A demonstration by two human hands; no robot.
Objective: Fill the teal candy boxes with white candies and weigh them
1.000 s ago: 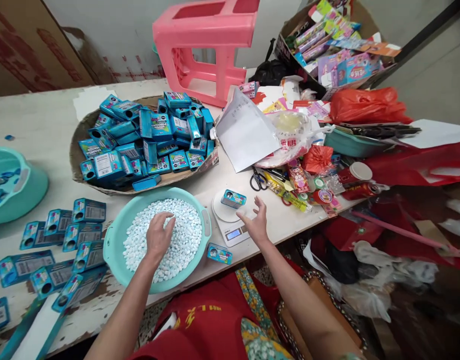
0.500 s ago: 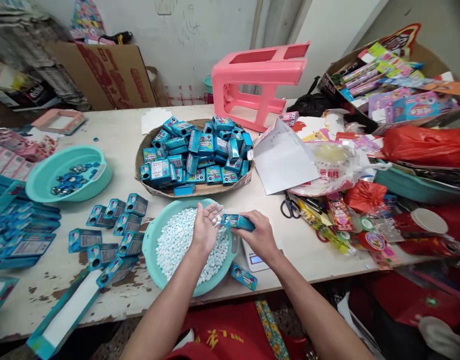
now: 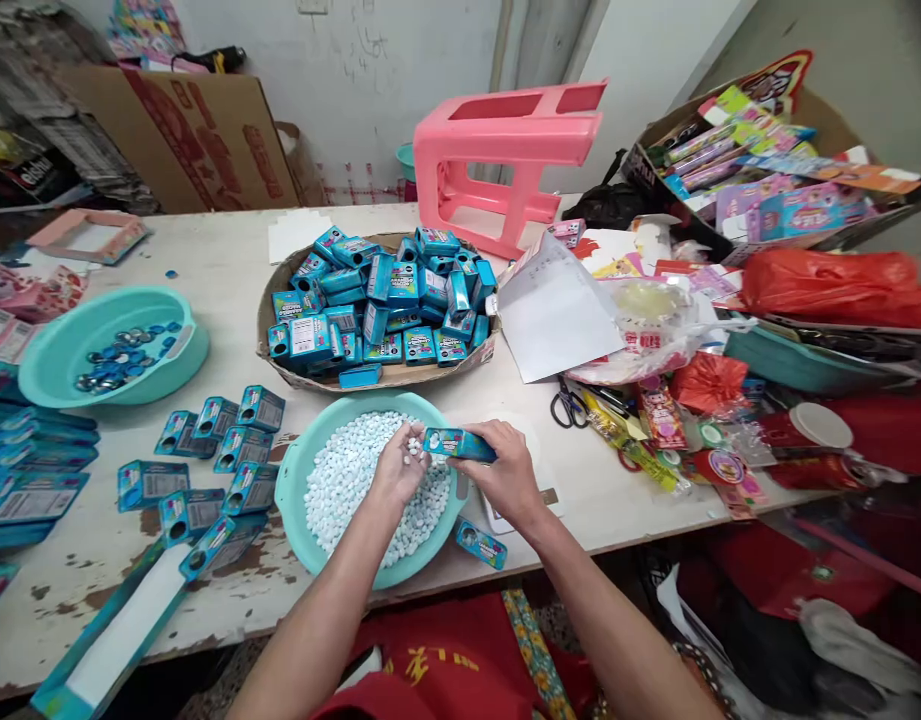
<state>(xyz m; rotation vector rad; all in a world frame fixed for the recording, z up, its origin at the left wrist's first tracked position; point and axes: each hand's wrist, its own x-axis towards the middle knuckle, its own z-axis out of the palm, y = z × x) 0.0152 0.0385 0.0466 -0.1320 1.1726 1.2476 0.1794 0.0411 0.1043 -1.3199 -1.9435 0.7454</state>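
Right hand (image 3: 505, 475) pinching a blue printed rectangular box (image 3: 462, 446) between thumb and fingers, held above the right side of a round turquoise plastic basin (image 3: 293, 515). Box's long axis runs left to right, roughly level — holed end points left at the left hand (image 3: 398, 468), other end in the right hand's grip. Left hand palm up over the basin, fingers curled in a cup around a few small white candies (image 3: 412, 455), fingertips close to the hole; whether they touch the box, cannot tell. More candies fill the basin below.

White digital scale (image 3: 551, 472) on the bench (image 3: 400, 620) just right of the basin, partly behind the right hand. Second blue box (image 3: 481, 543) lies near side of the scale, slanting from far left to near right. Far side — shallow brown cardboard tray (image 3: 484, 352) heaped with similar boxes; black-handled scissors (image 3: 569, 407) right of it.
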